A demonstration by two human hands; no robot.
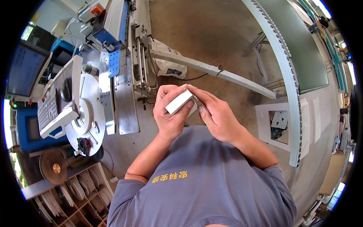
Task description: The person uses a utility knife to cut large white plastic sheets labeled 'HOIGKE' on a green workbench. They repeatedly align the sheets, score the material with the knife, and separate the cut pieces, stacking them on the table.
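Observation:
A small white box [179, 101] with a long narrow face is held in front of my chest. My left hand [168, 120] wraps round it, the thumb lying along its lower side and the fingers behind its top edge. My right hand [221, 118] is closed at the box's right end, thumb and fingers pinching a thin pale part there that looks like a flap. Fingers hide most of that end, and whether anything is inside cannot be seen.
At left stands a machine with a metal bed [127, 113], beside a round white plate [94, 109], a keyboard [48, 109] and a monitor [26, 68]. A shelf of discs [77, 189] is lower left. A grey beam [215, 70] and a curved chain rail [289, 75] run ahead and right.

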